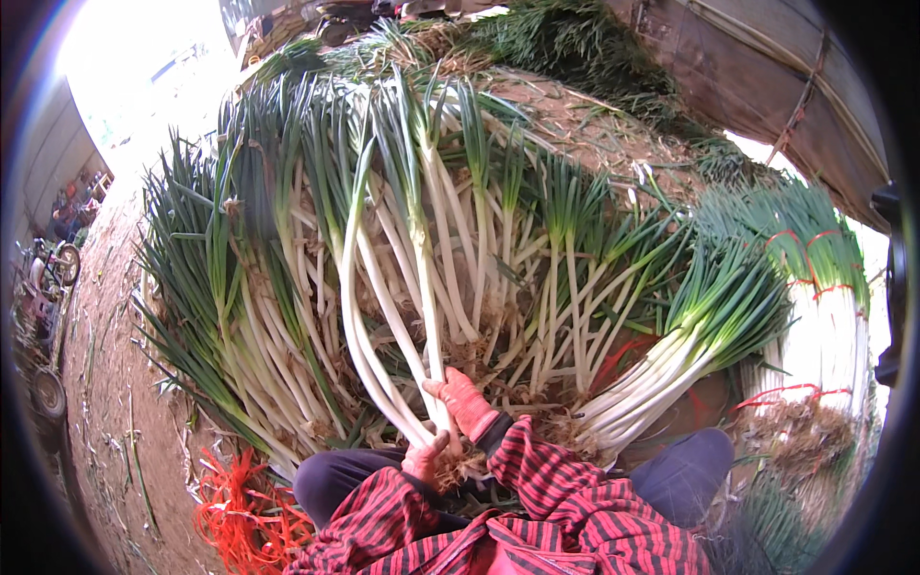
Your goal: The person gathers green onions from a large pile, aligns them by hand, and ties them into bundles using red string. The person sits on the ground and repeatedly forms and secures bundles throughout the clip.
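Observation:
My left hand (425,457) is closed around the lower white stems of long green onions (357,316), just above their brown roots. Up and to the right of it, my right hand (461,402), in a reddish covering, grips a stem of the same few onions (425,309). Their green tops lean away from me over a large spread of loose green onions (273,323). To the right lies a gathered pile of green onions (647,388), white stems towards me and roots near my right knee.
Red plastic ties (244,514) lie in a heap by my left knee. Tied onion bundles (819,338) stand at the far right. Cut green leaves (575,50) are heaped at the back. Wheeled vehicles (50,323) stand at the far left, with people beyond.

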Tool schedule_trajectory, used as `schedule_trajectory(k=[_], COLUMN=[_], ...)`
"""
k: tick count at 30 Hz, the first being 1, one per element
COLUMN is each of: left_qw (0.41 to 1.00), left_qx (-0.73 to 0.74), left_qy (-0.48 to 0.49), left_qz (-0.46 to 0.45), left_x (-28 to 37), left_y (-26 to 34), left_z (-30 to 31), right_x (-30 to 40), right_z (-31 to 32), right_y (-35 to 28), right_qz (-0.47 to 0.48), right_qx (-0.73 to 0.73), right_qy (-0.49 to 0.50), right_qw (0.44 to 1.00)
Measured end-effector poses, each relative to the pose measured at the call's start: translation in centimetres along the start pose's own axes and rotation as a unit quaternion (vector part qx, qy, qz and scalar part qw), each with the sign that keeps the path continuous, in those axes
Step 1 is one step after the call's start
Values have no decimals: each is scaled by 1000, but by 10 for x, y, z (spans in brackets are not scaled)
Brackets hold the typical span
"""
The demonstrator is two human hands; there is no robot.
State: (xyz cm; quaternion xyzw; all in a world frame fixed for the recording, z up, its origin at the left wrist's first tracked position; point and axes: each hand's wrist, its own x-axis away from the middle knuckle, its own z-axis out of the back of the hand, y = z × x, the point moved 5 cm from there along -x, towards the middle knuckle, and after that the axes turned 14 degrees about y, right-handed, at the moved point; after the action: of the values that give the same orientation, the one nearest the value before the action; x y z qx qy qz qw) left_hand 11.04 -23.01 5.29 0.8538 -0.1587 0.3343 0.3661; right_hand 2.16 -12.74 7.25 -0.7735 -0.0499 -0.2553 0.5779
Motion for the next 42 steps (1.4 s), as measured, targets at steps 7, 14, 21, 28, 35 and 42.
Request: schedule_trajectory(k=[7,14,21,28,35,42], left_qw=[999,995,989,990,976,956], left_qx=[31,-66,-119,-49,-119,-82], left_qy=[-43,76,53,-31,2,-77], left_qz=[11,-21,-71,131,185,271], left_x=[-21,-40,-44,-9,20,20], left_y=[-5,-8,5,-5,-21,-25], left_z=[-12,-14,-16,-20,27,32], right_x=[-21,-179,-162,30,52,70], right_z=[-13,40,46,34,41,16], right_y=[-12,-55,-61,-24,40,-23], right_qz=[291,339,185,339,91,462], right_qx=[443,396,406,434,284,556], right_qy=[134,286,48,108,114,127], right_qw=[837,804,894,828,948,679])
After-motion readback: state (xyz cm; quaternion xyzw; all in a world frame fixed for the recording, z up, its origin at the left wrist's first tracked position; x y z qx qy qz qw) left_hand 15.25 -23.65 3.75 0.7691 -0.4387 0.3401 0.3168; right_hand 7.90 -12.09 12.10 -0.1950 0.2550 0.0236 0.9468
